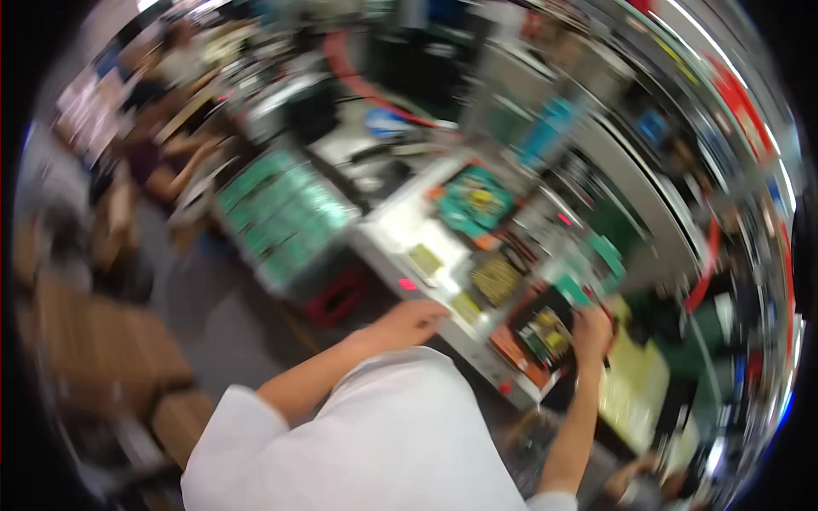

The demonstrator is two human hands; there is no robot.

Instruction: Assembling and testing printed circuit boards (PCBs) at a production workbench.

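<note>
At six o'clock the left hand (416,322) is seen near the desk (396,230), at four the right hand (592,330) beside a circuit board (545,334); neither blurred grip can be judged.

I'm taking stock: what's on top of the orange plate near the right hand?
A black piece with blurred yellow parts lies on the orange plate; the surface beneath is covered.

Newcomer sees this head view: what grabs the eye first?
Probably the block of green pieces, left of the white workbench. Then the teal piece with a yellow centre on the workbench's far part, and the black-and-yellow piece beside the right hand.
</note>
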